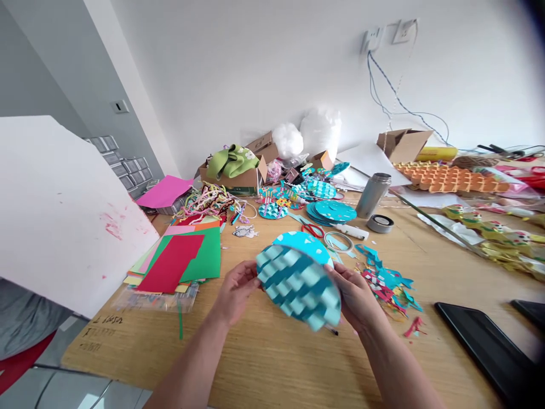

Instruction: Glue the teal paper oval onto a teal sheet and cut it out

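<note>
I hold a round paper craft [298,281] woven from dark and light blue strips, folded over a turquoise disc with white spots. My left hand [236,292] pinches its left edge, fingers closed on the paper. My right hand [355,295] grips its right edge from behind. The piece hangs a little above the wooden table [272,358]. A thin dark stick pokes out below it by my right hand.
Coloured paper sheets [183,258] lie to the left, beside a large white board [55,210]. Paper scraps [387,281], red scissors [313,230], tape rolls [380,223], a metal flask [373,195], a stack of turquoise discs [332,211] and boxes crowd the back. A black tablet [481,341] lies right.
</note>
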Available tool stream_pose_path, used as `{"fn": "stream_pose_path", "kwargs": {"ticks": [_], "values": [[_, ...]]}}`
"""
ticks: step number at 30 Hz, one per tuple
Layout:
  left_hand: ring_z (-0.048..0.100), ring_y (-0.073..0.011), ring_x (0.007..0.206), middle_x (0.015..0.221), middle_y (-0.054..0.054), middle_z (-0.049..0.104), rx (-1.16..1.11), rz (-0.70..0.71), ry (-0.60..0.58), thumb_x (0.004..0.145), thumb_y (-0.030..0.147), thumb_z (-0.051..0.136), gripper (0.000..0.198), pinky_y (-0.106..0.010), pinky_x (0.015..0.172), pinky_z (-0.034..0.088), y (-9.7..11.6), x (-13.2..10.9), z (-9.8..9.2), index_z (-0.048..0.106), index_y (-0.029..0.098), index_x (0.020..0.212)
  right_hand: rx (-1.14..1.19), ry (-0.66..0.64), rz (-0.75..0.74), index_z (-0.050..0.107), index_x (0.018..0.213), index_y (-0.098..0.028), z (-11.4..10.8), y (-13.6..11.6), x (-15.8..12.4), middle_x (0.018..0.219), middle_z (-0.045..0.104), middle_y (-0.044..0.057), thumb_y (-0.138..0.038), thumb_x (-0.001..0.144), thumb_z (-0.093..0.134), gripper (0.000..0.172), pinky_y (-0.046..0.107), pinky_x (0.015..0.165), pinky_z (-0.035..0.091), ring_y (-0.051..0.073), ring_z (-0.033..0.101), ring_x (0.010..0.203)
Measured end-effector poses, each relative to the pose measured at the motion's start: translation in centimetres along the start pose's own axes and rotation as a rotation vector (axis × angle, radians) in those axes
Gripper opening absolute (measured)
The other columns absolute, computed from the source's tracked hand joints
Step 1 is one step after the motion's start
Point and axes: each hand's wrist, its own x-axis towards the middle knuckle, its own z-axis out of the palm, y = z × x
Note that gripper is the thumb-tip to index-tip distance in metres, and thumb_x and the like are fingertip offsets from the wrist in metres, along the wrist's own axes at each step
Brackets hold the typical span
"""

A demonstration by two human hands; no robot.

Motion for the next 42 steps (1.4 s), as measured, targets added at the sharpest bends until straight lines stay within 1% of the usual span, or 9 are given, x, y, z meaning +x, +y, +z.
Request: {"fn": "stream_pose_path", "kwargs": {"ticks": [10,15,19,25,27,31,36,40,42], "values": [[0.064,-0.0129,0.075,0.085,-0.002,0.071,-0.352,-0.060,0.130,0.066,0.011,0.077,0.026,-0.023,0.068,0.051,0.8,0.9,-1.5,0.070,0.017,0.090,-0.052,0.086,-0.093,0.068,0.084,-0.021,0.1,-0.3,0.1,0.077,0.072,0.004,-0.048,0.064,0.078,0.035,0.032,0.058,0.057,0.019,0.065,0.064],[0.067,-0.0149,0.080,0.088,-0.004,0.073,-0.491,-0.070,0.286,0.068,0.003,0.071,0.022,-0.025,0.071,0.054,1.0,1.5,-2.1,0.070,0.016,0.086,-0.004,0.187,-0.134,0.068,0.085,-0.020,-1.8,-1.1,1.2,0.079,0.072,0.004,-0.039,0.065,0.079,0.030,0.032,0.060,0.058,0.020,0.067,0.067],[0.069,-0.0158,0.080,0.088,-0.006,0.073,-0.529,-0.096,0.362,0.072,-0.001,0.063,0.022,-0.026,0.071,0.057,1.2,1.7,-2.5,0.070,0.015,0.086,0.017,0.354,-0.201,0.065,0.083,-0.018,-3.9,-3.6,4.8,0.077,0.070,0.003,-0.031,0.067,0.076,0.023,0.030,0.061,0.058,0.017,0.066,0.065],[0.070,-0.0154,0.075,0.086,-0.007,0.073,-0.546,-0.139,0.406,0.074,-0.001,0.059,0.021,-0.025,0.067,0.058,1.4,1.6,-2.6,0.069,0.014,0.084,-0.033,0.537,-0.239,0.057,0.077,-0.017,-6.2,-6.9,13.1,0.066,0.062,-0.003,-0.022,0.083,0.063,0.010,0.027,0.058,0.056,0.012,0.060,0.056],[0.070,-0.0155,0.075,0.086,-0.007,0.073,-0.545,-0.156,0.418,0.073,-0.001,0.059,0.021,-0.026,0.067,0.058,1.4,1.6,-2.6,0.069,0.014,0.085,-0.068,0.578,-0.236,0.058,0.086,-0.014,-6.6,-7.4,15.4,0.073,0.062,-0.002,-0.024,0.089,0.058,0.010,0.026,0.058,0.054,0.010,0.059,0.059],[0.070,-0.0160,0.075,0.085,-0.006,0.073,-0.539,-0.164,0.428,0.073,0.001,0.059,0.021,-0.025,0.065,0.059,1.5,1.8,-2.6,0.069,0.017,0.082,-0.147,0.618,-0.210,0.058,0.111,-0.014,-7.5,-8.0,18.7,0.101,0.062,0.005,-0.033,0.092,0.056,0.026,0.030,0.067,0.055,0.014,0.062,0.080],[0.070,-0.0166,0.077,0.088,-0.005,0.074,-0.529,-0.162,0.449,0.074,0.002,0.059,0.022,-0.027,0.068,0.059,1.3,1.9,-2.9,0.069,0.020,0.083,-0.274,0.657,-0.128,0.055,0.120,-0.016,-8.9,-8.6,20.7,0.116,0.059,0.008,-0.034,0.092,0.056,0.033,0.039,0.079,0.054,0.019,0.061,0.096],[0.070,-0.0168,0.081,0.090,-0.003,0.074,-0.521,-0.172,0.418,0.072,0.006,0.067,0.019,-0.027,0.071,0.059,1.1,1.8,-3.1,0.069,0.020,0.084,-0.461,0.672,-0.099,0.055,0.119,-0.016,-9.9,-9.0,20.3,0.117,0.059,0.008,-0.033,0.092,0.056,0.033,0.040,0.082,0.053,0.020,0.061,0.098],[0.070,-0.0165,0.082,0.089,-0.003,0.074,-0.501,-0.161,0.395,0.068,0.007,0.072,0.019,-0.026,0.072,0.058,1.0,1.8,-3.0,0.070,0.019,0.083,-0.563,0.659,-0.146,0.056,0.118,-0.016,-10.1,-9.4,19.6,0.116,0.059,0.008,-0.033,0.092,0.056,0.031,0.040,0.081,0.053,0.019,0.061,0.097]]}}
